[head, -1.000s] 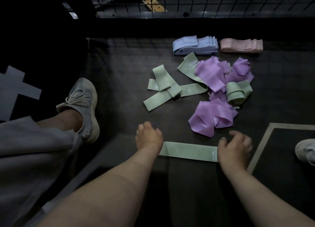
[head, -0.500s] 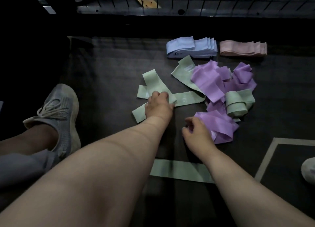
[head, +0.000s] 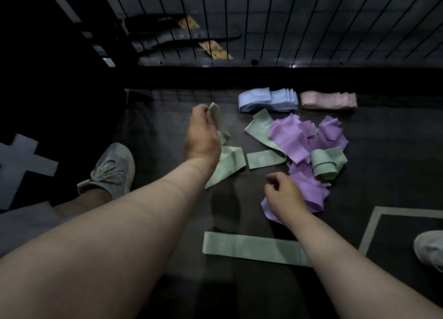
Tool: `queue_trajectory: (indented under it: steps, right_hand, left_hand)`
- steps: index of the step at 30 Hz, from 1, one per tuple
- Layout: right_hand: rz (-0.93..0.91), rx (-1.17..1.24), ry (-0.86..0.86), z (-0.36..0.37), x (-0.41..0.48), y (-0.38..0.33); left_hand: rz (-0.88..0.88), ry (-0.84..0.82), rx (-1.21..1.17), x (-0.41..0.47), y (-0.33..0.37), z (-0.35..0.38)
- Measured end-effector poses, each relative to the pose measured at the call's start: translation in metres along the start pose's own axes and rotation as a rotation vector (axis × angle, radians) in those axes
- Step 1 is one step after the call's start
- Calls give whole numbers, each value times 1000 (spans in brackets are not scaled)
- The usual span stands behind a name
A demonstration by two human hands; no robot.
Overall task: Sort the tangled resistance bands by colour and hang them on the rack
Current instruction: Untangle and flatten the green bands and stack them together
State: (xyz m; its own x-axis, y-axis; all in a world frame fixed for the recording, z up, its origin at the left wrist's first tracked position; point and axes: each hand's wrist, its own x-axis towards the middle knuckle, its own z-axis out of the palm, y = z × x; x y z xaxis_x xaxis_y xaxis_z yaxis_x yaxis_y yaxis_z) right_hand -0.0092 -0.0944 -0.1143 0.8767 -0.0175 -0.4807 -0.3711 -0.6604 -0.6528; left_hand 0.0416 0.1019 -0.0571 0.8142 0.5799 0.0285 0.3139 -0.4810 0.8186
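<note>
My left hand point(head: 202, 134) grips a green band point(head: 227, 165) and holds its upper end above the dark floor; the rest trails down to the mat. My right hand point(head: 284, 195) hovers with loosely curled fingers over the near purple bands point(head: 311, 194) and holds nothing. A tangle of purple bands point(head: 292, 136) and green bands point(head: 328, 163) lies to the right. One green band point(head: 251, 247) lies flat near me. A folded blue stack point(head: 268, 99) and a pink stack point(head: 328, 100) sit at the back.
A black wire grid rack point(head: 287, 19) stands behind the mat, with dark straps point(head: 182, 38) lying beyond it. My left shoe point(head: 112, 170) rests at the left, another shoe point(head: 429, 247) at the right edge. Grey tape lines point(head: 374, 223) mark the floor.
My left hand has lifted a green band up off the floor and away from the pile. My right hand has stayed by the near purple bands. The camera has tilted up.
</note>
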Motion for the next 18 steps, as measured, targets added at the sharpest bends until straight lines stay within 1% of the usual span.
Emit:
queue_trajectory:
  steps: [3,5,6,8,11,14,16,18]
  right_hand:
    - [-87,257,-8,-16,-18,-39]
    - [-193,411,-6,-29,-36,-70]
    - [-261,415,-22,-38,-46,-86]
    - [-409,297,-65,-55,-66,-111]
    - [-540,151,-95,-78,-102,-137]
    - [-582,28,23,-99,-136,-151]
    - [-573,89,108,-112,-154,-157]
    - [-509,274,94,-128,-176,-163]
  left_hand:
    - [35,-25,45,-12,35,-30]
    - [93,-20,37,-30,61,-51]
    - [96,-10,12,-39,73,-59]
    - [44,-12,-83,-56,97,-75]
    - [-13,-63,-326,-80,129,-99]
    - [14,-125,-453,-106,154,-123]
    - [75,-171,-605,-121,164,-141]
    - [87,-224,-660,-133,167,-159]
